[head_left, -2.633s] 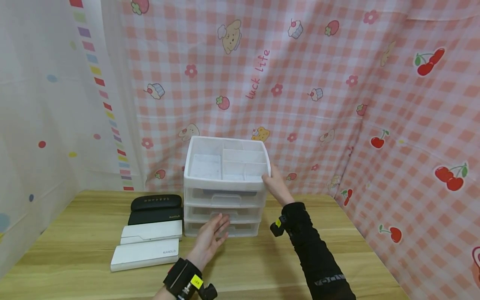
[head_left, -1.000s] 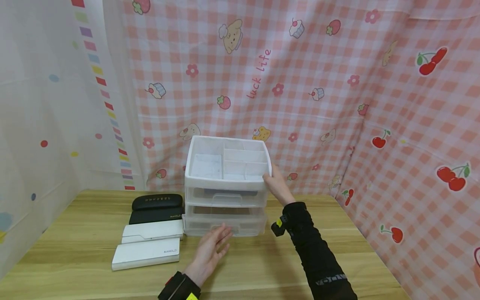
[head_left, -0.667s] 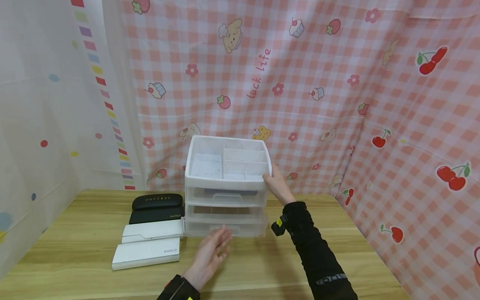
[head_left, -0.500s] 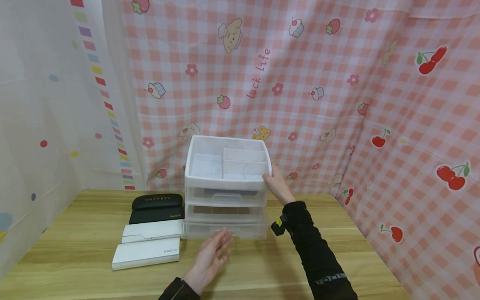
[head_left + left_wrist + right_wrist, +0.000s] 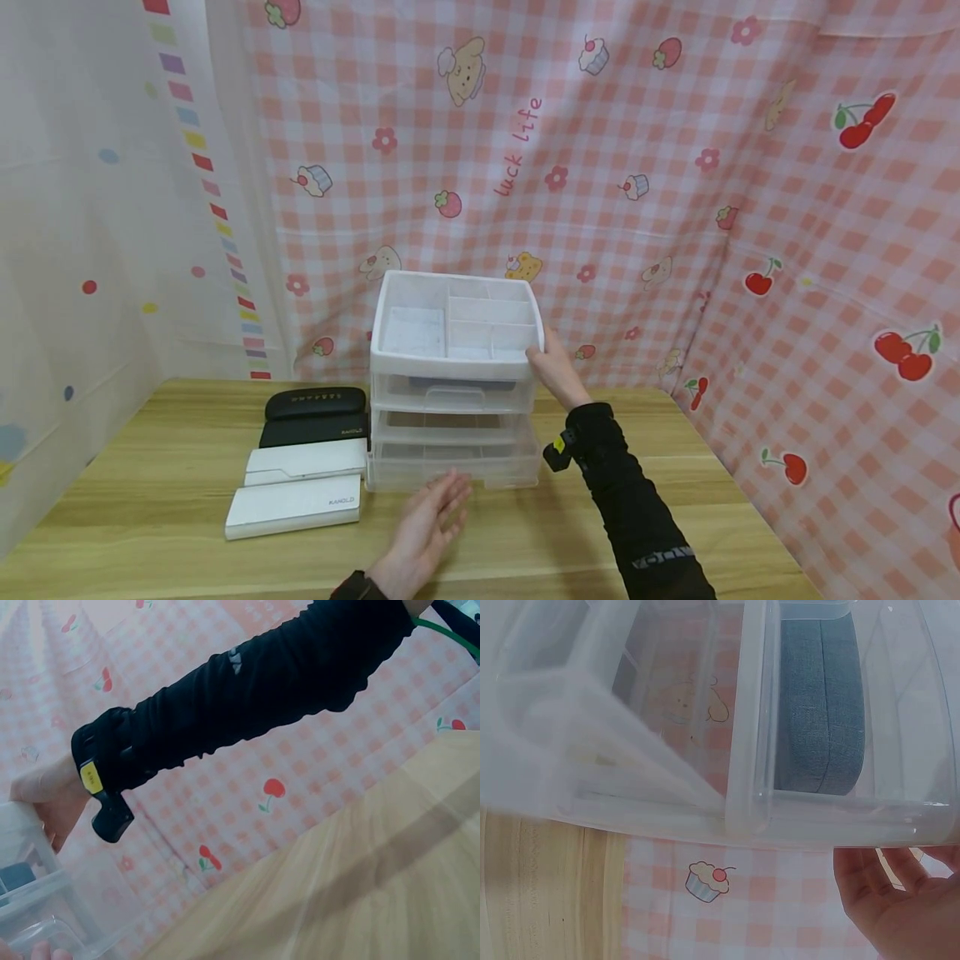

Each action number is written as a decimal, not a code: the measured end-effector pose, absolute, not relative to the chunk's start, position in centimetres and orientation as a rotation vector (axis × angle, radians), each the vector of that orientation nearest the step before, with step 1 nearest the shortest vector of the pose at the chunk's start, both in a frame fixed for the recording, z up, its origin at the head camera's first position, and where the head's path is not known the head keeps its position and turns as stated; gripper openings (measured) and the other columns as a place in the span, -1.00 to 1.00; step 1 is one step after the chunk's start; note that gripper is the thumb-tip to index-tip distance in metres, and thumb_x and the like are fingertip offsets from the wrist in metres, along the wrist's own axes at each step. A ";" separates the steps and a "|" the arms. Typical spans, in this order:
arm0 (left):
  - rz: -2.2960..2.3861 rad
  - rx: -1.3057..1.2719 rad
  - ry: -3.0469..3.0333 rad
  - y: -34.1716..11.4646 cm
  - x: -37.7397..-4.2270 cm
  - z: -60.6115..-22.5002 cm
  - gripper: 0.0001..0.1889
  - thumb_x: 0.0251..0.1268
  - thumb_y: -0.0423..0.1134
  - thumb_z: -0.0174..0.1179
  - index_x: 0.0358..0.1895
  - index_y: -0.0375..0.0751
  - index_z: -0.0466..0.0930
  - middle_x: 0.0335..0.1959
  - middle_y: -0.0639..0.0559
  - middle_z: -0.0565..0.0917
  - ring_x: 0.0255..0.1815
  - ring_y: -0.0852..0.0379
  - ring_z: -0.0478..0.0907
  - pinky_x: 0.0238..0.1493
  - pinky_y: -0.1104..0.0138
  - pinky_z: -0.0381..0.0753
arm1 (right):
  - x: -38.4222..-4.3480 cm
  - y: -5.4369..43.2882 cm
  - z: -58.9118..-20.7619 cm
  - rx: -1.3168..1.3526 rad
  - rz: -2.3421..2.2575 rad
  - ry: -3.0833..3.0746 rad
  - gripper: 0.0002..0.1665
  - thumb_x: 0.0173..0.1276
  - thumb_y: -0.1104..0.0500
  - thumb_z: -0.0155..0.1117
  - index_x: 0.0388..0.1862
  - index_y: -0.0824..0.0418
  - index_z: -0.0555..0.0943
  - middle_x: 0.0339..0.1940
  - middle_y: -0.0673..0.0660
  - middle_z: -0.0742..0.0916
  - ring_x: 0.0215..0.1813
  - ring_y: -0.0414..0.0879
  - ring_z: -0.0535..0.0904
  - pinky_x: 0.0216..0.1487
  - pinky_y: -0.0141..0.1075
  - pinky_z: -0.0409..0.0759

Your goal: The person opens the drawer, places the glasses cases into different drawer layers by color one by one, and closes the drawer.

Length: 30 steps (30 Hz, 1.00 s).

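A white plastic drawer organizer with an open compartment tray on top stands on the table. My right hand grips its upper right side, thumb on the front corner. Below the top drawer, a clear drawer is slid partway out toward me. At the middle of that drawer's front is my left hand, its fingertips hooked at the handle and partly hidden. The left wrist view catches only the fingertips in its lower corner. In the right wrist view a blue-grey fabric item shows inside the organizer.
Left of the organizer lie slim black cases and white cases, shaped like glasses cases. The wooden table runs back to a pink checked curtain, with another stretch of curtain at the right.
The drawer below the top one has come out of the organizer toward me, and my left hand has moved back with it. My right hand has kept its grip.
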State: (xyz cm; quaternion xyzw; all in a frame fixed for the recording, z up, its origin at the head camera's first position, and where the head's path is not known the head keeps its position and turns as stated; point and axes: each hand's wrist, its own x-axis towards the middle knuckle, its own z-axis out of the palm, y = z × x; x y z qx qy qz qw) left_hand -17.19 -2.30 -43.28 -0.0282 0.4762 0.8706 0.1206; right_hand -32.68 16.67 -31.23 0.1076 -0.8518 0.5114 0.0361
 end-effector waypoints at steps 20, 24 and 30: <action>2.516 -0.072 1.381 -2.2 -15.6 -43.5 -0.61 0.37 0.06 0.06 0.05 -0.15 0.39 -0.09 0.24 0.61 -0.02 0.30 0.48 0.04 0.35 0.40 | -32.7 16.8 -31.3 0.334 1.581 -2.614 -0.33 0.42 0.22 -0.21 0.49 0.27 0.02 0.46 0.28 0.22 0.43 0.18 0.20 0.44 0.14 0.15; 2.499 -0.060 1.401 -2.3 -15.3 -43.6 -0.54 0.37 0.07 0.05 0.11 -0.20 0.36 -0.05 0.22 0.59 -0.04 0.33 0.49 0.02 0.37 0.42 | -32.8 16.7 -31.4 0.342 1.585 -2.610 -0.33 0.40 0.24 -0.20 0.48 0.27 0.03 0.46 0.28 0.22 0.44 0.18 0.18 0.44 0.14 0.15; 2.491 -0.039 1.411 -2.4 -15.1 -43.6 -0.57 0.37 0.08 0.04 0.08 -0.16 0.37 0.01 0.20 0.58 -0.02 0.33 0.48 0.01 0.37 0.41 | -32.7 16.6 -31.1 0.335 1.622 -2.623 -0.33 0.41 0.27 -0.20 0.49 0.28 0.00 0.47 0.30 0.18 0.46 0.20 0.15 0.45 0.16 0.12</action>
